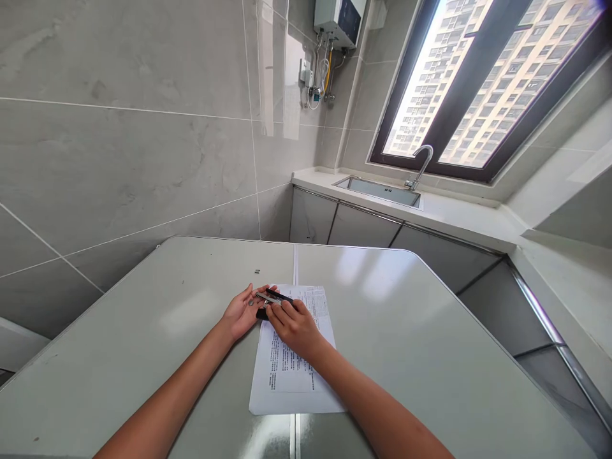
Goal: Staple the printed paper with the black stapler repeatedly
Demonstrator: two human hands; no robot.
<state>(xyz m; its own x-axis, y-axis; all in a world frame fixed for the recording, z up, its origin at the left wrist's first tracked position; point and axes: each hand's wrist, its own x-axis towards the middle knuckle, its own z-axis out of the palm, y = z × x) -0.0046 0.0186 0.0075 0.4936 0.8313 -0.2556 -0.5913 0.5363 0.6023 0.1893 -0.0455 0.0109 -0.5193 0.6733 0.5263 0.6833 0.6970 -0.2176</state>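
R hand (292, 324) — pinching opened blk stapler (282, 297) over printed paper (280, 392) | L hand (239, 313) — palm up, fingers loosely spread by stapler, tiny metal pc (251, 302) on it | staple-like bits (257, 271) farther up tbl (382, 331)

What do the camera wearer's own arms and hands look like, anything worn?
Left hand and right hand are bare: no gloves, no rings that I can make out. Left forearm and right forearm taper toward the wrists, with no sleeve, watch, bracelet or cable in view. Nails are too small to judge.
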